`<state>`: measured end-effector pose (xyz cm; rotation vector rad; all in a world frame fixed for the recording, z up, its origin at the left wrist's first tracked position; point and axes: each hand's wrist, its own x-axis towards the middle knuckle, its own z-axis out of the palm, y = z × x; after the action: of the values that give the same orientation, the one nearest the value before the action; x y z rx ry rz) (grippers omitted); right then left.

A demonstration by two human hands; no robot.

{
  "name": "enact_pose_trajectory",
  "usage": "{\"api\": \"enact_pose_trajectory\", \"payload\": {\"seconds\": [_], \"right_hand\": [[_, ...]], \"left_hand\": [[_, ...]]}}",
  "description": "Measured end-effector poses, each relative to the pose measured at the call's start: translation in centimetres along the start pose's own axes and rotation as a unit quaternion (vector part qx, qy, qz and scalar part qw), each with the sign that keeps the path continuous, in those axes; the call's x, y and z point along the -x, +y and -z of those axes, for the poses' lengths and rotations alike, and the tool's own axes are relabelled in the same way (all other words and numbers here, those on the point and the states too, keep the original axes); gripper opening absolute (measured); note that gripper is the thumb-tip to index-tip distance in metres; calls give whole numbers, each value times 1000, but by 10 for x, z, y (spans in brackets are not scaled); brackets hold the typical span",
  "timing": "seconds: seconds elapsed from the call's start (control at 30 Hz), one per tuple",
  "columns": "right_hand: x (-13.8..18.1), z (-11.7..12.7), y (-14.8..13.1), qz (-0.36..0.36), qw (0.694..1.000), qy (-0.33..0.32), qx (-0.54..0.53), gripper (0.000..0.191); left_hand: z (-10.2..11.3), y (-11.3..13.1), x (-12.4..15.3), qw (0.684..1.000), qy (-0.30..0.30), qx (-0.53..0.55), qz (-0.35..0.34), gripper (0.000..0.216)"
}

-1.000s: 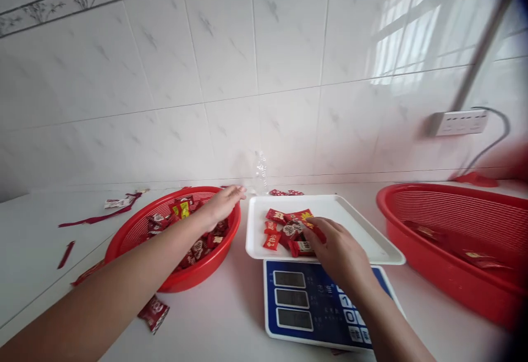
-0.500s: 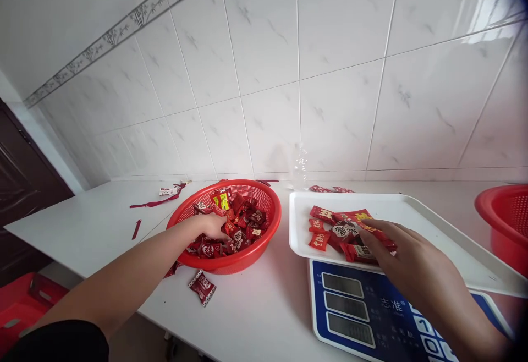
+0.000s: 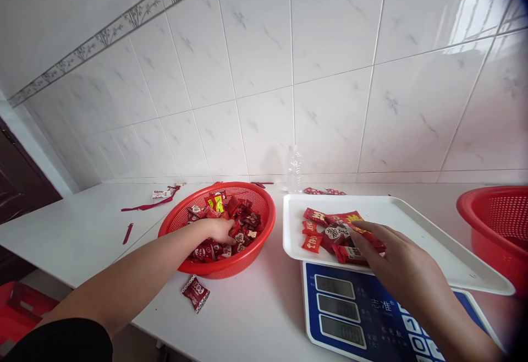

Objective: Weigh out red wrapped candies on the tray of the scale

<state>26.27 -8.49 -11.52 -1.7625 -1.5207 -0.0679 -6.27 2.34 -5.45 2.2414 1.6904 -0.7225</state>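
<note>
White tiled wall backs a white counter (image 3: 94, 230). Left of centre, the left hand (image 3: 220, 231) curls into red wrapped candies (image 3: 241, 221) in a round red plastic basket (image 3: 264, 224). Centre-right, the right hand (image 3: 396, 257) rests flat, fingers loose, on candy packets (image 3: 325, 230) in a white rectangular tray (image 3: 412, 213).

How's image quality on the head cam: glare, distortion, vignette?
Head view: daylight glare on the glossy wall tiles upper right; wide-angle bend curves the tile lines; dark vignette in the right corners; scale displays too dim to read; left hand in the red basket and right hand at the white tray reasonably sharp.
</note>
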Motion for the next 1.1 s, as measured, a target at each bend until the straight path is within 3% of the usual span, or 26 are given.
{"api": "enact_pose_trajectory", "payload": {"seconds": [0.47, 0.87, 1.1], "right_hand": [[1, 1, 0, 13, 1000, 5, -4, 50], [1, 1, -1, 9, 1000, -1, 10, 48], [3, 1, 0, 19, 1000, 16, 10, 46]], "left_hand": [[1, 4, -6, 999, -30, -24, -5, 37], [1, 3, -6, 997, -42, 15, -69, 28], [10, -9, -2, 993, 8, 87, -74, 27]]}}
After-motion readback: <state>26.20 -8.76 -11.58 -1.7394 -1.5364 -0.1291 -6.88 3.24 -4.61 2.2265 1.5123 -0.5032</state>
